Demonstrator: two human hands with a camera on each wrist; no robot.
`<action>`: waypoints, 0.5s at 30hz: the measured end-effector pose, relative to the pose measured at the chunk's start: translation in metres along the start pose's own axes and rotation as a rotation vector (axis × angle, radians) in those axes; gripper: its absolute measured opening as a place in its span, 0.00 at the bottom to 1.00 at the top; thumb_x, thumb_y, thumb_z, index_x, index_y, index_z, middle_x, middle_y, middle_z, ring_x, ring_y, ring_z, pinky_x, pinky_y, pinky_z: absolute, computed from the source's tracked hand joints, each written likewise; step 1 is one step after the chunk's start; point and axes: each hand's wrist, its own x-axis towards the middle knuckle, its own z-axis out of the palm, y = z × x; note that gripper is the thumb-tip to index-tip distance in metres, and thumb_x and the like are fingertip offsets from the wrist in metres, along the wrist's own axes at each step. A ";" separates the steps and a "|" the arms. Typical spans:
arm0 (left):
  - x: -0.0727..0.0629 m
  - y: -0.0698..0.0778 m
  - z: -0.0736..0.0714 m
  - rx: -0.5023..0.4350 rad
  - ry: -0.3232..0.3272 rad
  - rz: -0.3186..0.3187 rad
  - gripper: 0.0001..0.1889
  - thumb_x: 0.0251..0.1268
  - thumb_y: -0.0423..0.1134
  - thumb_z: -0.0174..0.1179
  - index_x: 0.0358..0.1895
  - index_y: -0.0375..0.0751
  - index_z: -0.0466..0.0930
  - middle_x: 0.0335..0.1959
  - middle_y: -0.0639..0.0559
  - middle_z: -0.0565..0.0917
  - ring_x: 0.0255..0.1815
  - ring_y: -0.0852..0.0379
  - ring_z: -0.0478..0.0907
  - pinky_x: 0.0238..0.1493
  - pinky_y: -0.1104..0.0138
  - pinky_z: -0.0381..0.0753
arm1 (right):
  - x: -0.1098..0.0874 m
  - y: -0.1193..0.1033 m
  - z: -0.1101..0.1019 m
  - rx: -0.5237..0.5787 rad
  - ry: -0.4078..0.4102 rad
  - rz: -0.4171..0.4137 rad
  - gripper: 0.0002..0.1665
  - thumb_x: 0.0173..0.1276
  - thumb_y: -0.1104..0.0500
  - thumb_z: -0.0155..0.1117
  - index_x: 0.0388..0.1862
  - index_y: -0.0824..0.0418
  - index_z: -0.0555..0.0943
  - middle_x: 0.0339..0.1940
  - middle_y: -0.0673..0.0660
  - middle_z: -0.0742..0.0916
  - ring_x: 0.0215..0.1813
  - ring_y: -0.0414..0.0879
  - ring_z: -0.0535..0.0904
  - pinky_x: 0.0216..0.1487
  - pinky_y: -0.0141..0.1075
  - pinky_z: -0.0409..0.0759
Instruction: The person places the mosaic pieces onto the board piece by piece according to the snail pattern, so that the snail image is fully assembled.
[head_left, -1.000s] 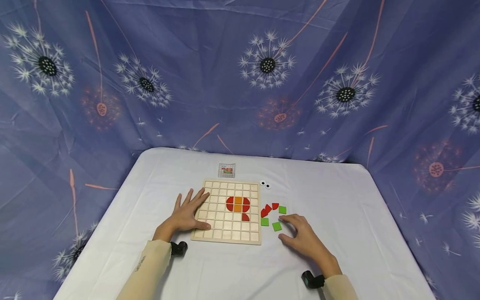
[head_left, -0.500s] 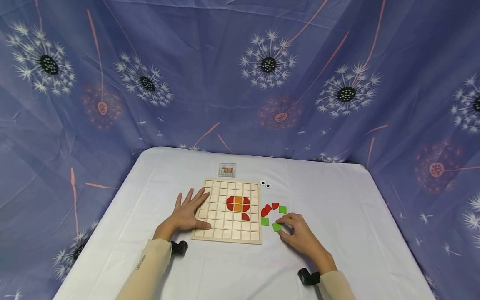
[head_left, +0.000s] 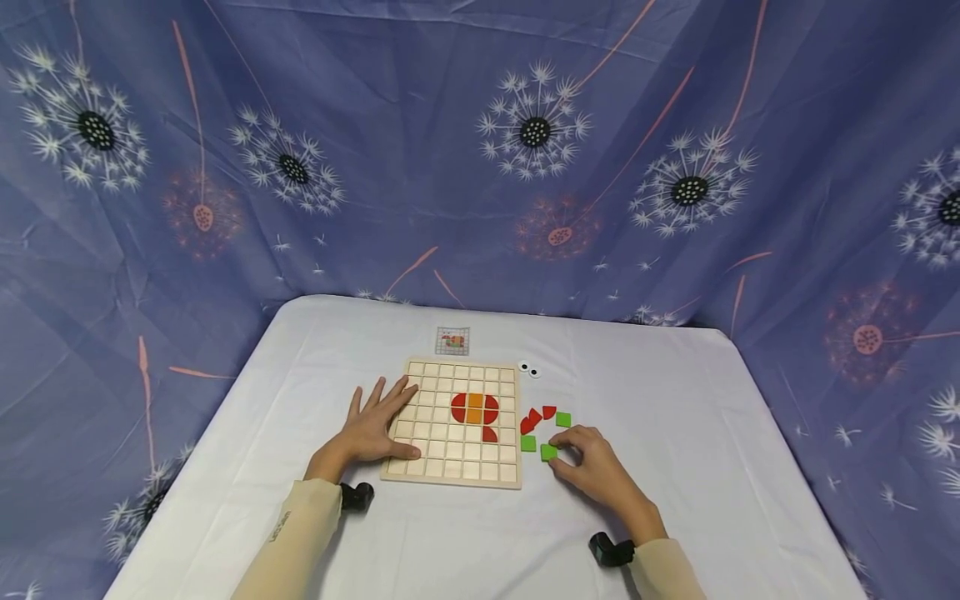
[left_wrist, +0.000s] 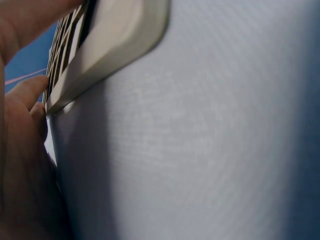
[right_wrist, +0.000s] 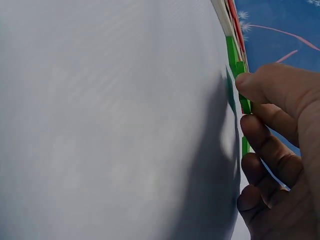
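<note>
My left hand [head_left: 370,431] rests with spread fingers on the left side of a wooden grid board [head_left: 440,469]. In the left wrist view, the fingers lie along the board's edge [left_wrist: 107,55]. Between thumb and fingertips, my right hand [head_left: 597,471] pinches a green square tile [head_left: 548,452] just right of the board. The right wrist view shows this green tile [right_wrist: 244,102] lifted slightly, its shadow on the cloth. On the board sit orange squares [head_left: 475,408] flanked by red rounded pieces [head_left: 491,408], with a red quarter-round [head_left: 490,435] below.
Two more green squares [head_left: 528,443] and several loose red pieces [head_left: 550,412] lie right of the board. Two eye pieces [head_left: 533,372] lie near its far right corner. A small picture card [head_left: 453,341] lies beyond the board. White cloth [head_left: 675,392] covers the table.
My right hand has moved left and closed its fingertips on the nearest green square, which has turned straighter and shifted slightly left. My left hand has stayed on the board.
</note>
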 end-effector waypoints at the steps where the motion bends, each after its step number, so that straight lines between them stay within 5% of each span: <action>1: 0.000 0.000 0.000 0.000 -0.001 -0.002 0.63 0.42 0.68 0.76 0.84 0.51 0.54 0.86 0.47 0.48 0.85 0.31 0.36 0.78 0.32 0.23 | 0.001 -0.001 0.001 0.005 0.000 0.003 0.15 0.57 0.61 0.80 0.43 0.50 0.89 0.45 0.43 0.88 0.54 0.45 0.79 0.60 0.48 0.82; 15: -0.001 0.001 0.001 -0.014 0.014 0.004 0.63 0.42 0.67 0.76 0.83 0.51 0.55 0.86 0.47 0.49 0.85 0.32 0.36 0.78 0.33 0.23 | 0.023 -0.035 0.018 0.082 0.004 -0.102 0.15 0.59 0.62 0.79 0.45 0.53 0.89 0.46 0.44 0.87 0.51 0.42 0.81 0.57 0.44 0.83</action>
